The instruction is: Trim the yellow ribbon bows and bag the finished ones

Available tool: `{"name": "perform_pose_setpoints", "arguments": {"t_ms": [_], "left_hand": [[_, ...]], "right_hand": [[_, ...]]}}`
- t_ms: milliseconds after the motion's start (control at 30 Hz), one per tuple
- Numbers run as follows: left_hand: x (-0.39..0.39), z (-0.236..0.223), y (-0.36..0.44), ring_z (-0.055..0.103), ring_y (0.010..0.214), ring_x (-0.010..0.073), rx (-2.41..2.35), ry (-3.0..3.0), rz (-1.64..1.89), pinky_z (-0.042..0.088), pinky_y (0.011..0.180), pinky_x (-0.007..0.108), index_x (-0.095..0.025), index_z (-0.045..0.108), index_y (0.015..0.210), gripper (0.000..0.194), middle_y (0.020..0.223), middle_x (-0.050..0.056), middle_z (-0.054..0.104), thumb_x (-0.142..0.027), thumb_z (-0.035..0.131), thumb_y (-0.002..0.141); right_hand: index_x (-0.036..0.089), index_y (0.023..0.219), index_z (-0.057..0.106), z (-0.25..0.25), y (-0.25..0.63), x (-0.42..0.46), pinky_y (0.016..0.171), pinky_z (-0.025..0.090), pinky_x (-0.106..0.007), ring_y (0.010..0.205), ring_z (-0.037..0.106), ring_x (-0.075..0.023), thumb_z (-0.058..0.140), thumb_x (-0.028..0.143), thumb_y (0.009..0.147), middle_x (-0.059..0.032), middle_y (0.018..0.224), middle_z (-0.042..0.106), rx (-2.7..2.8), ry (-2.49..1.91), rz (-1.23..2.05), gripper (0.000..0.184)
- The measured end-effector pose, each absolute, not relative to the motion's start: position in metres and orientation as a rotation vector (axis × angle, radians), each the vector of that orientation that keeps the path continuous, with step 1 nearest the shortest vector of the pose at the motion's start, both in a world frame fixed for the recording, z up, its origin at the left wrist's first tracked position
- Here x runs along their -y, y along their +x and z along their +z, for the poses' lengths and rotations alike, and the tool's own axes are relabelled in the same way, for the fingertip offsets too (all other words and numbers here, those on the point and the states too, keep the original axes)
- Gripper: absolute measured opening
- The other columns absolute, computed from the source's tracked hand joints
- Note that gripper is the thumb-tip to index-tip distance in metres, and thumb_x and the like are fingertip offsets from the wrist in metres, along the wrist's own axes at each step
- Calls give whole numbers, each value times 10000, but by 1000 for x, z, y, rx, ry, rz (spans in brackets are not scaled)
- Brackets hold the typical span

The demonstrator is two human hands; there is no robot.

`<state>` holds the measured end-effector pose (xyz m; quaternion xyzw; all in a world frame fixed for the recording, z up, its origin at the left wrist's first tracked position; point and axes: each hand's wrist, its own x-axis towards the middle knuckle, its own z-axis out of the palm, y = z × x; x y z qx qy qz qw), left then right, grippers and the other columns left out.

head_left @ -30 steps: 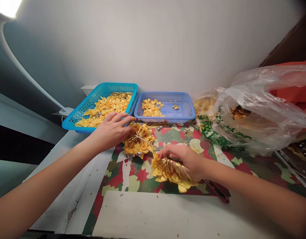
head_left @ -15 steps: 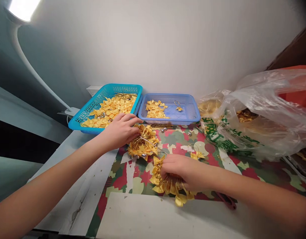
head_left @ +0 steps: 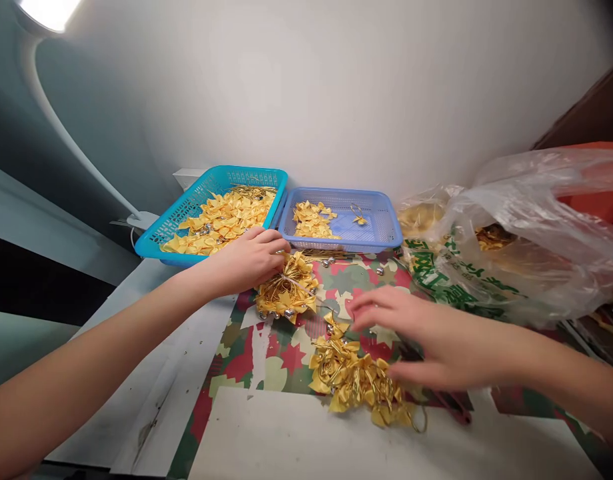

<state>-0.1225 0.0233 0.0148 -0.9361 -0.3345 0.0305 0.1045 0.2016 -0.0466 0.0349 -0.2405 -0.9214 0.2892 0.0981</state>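
Observation:
My left hand (head_left: 251, 260) has its fingers curled over the upper left edge of a round bundle of gold bows (head_left: 285, 293), whose gold loops gather at a tie in the middle; its fingertips are partly hidden. Small silver bells show along the bundle's lower rim. My right hand (head_left: 416, 333) is open, thumb and fingers apart, just above and right of a loose heap of gold bows (head_left: 356, 380) with gold wire loops. The heap lies on the patterned sheet and overlaps the white board.
Behind stand a turquoise basket (head_left: 161, 223) and a blue basket (head_left: 381, 230), both with gold bows. Silver bells (head_left: 379, 271) lie before them. Plastic bags (head_left: 526, 260) sit right. A dark red handled tool (head_left: 459, 410) lies beneath my right wrist. A lamp (head_left: 61, 137) arches at left.
My right hand has let go of the gold bows, which now lie spread in a heap, and has opened and lifted to the right. My left hand stays at the round bundle.

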Motion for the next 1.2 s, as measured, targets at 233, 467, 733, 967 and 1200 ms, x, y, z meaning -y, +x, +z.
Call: {"name": "perform_pose_setpoints", "arguments": {"t_ms": [233, 467, 733, 967, 1200], "left_hand": [[-18, 15, -126, 539, 1097, 259, 982, -2700, 8, 393, 983, 395, -218, 690, 839, 257, 1069, 76, 679, -287, 457, 921], [-4, 17, -136, 543, 1083, 263, 965, -2722, -196, 392, 957, 417, -212, 687, 801, 339, 1050, 79, 682, -342, 420, 965], [35, 12, -150, 596, 820, 179, 1207, -2984, -900, 458, 780, 316, -197, 577, 681, 302, 888, 60, 684, -256, 461, 953], [38, -9, -150, 639, 652, 136, 1439, -3051, -1296, 515, 607, 243, -186, 660, 875, 215, 807, 44, 700, -240, 465, 948], [33, -16, -138, 483, 382, 71, 1905, -3019, -1290, 379, 380, 171, -160, 643, 962, 205, 558, -35, 614, -290, 485, 945]], "right_hand": [[179, 882, 671, 5, 105, -1, 815, 448, -335, 900, 611, -189, 628, 276, 879, -56, 935, 694, 2477, -1001, 715, 106], [159, 833, 683, -15, 50, -9, 732, 387, -341, 862, 628, -224, 580, 308, 874, -80, 903, 710, 2531, -1213, 417, 186], [165, 776, 663, -14, 46, -7, 735, 314, -334, 877, 594, -209, 535, 223, 862, -65, 888, 710, 2545, -1241, 446, 165], [156, 829, 595, -32, 59, -12, 765, 285, -321, 864, 530, -186, 505, 187, 898, -58, 885, 656, 2565, -932, 420, 118], [171, 846, 552, -32, 75, -25, 779, 334, -307, 861, 523, -174, 523, 155, 897, -48, 885, 631, 2633, -504, 562, 61]]}}
